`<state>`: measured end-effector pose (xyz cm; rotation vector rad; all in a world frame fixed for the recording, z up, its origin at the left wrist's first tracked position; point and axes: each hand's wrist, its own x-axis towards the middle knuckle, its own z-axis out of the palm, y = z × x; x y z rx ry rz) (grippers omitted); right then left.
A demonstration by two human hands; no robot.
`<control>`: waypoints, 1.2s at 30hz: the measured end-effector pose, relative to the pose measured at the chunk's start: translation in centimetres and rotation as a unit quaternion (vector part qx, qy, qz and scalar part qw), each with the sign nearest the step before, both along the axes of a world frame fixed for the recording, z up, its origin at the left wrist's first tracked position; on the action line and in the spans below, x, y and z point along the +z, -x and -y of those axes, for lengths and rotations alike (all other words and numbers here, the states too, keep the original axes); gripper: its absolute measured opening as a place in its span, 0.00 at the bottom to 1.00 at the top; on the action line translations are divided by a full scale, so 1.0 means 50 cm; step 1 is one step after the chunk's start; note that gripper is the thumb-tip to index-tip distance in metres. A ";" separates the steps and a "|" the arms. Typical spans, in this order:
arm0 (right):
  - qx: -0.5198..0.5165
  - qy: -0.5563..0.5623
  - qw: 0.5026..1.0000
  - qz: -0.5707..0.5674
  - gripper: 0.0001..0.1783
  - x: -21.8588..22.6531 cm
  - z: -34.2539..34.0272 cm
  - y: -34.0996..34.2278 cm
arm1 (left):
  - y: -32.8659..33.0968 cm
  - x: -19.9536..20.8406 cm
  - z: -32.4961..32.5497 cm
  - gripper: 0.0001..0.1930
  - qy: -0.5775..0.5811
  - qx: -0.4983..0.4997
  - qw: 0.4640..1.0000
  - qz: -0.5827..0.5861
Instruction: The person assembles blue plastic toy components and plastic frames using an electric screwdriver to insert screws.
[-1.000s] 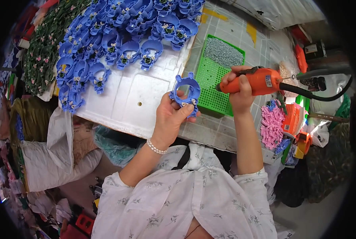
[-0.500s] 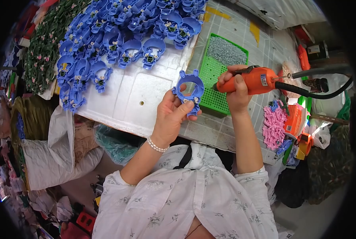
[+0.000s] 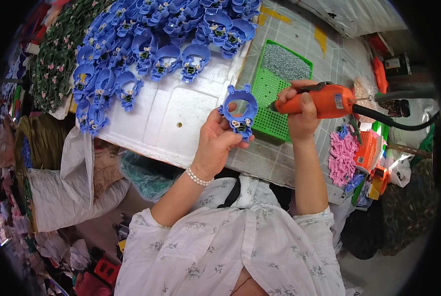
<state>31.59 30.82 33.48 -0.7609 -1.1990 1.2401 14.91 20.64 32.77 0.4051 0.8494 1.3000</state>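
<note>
My left hand (image 3: 220, 142) grips a blue plastic ring-shaped part (image 3: 240, 102) by its lower end, thumb in front. Two small ear-like tabs stand at its top, and small white and dark pieces sit near my thumb. In my right hand (image 3: 301, 114) is an orange electric screwdriver (image 3: 324, 101), its dark tip pointing left toward the ring part but apart from it. Below the tool lies a green perforated tray (image 3: 267, 93), with a heap of small grey screws (image 3: 285, 63) at its far end.
Many similar blue parts (image 3: 166, 58) are piled at the far left on a white board (image 3: 156, 111). Green leafy-looking pieces (image 3: 52, 74) lie beyond them. Pink parts (image 3: 342, 157) and an orange box (image 3: 369, 148) sit at the right. A black cable (image 3: 393, 123) trails rightward from the screwdriver.
Both hands appear slightly farther right, along with the surroundings. The blue part is turned a little, and my left thumb sits lower on it. The screwdriver remains in my right hand.
</note>
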 end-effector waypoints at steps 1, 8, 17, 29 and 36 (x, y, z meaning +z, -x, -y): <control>0.000 -0.007 1.000 -0.016 0.20 0.005 0.001 0.000 | 0.000 -0.001 0.000 0.31 0.001 0.002 1.000 0.000; 0.090 -0.082 0.989 -0.081 0.30 0.123 0.059 -0.008 | -0.020 -0.001 -0.004 0.27 0.016 0.017 0.999 -0.025; 0.167 -0.172 0.970 -0.037 0.33 0.175 0.138 0.030 | -0.049 -0.010 0.001 0.19 -0.022 0.027 0.999 -0.035; 0.172 -0.129 0.974 -0.065 0.31 0.146 0.141 0.039 | -0.051 -0.002 0.005 0.16 -0.008 0.031 0.999 -0.043; 0.159 -0.099 0.979 -0.079 0.31 0.140 0.145 0.042 | -0.052 0.003 0.007 0.15 -0.003 0.037 0.999 -0.034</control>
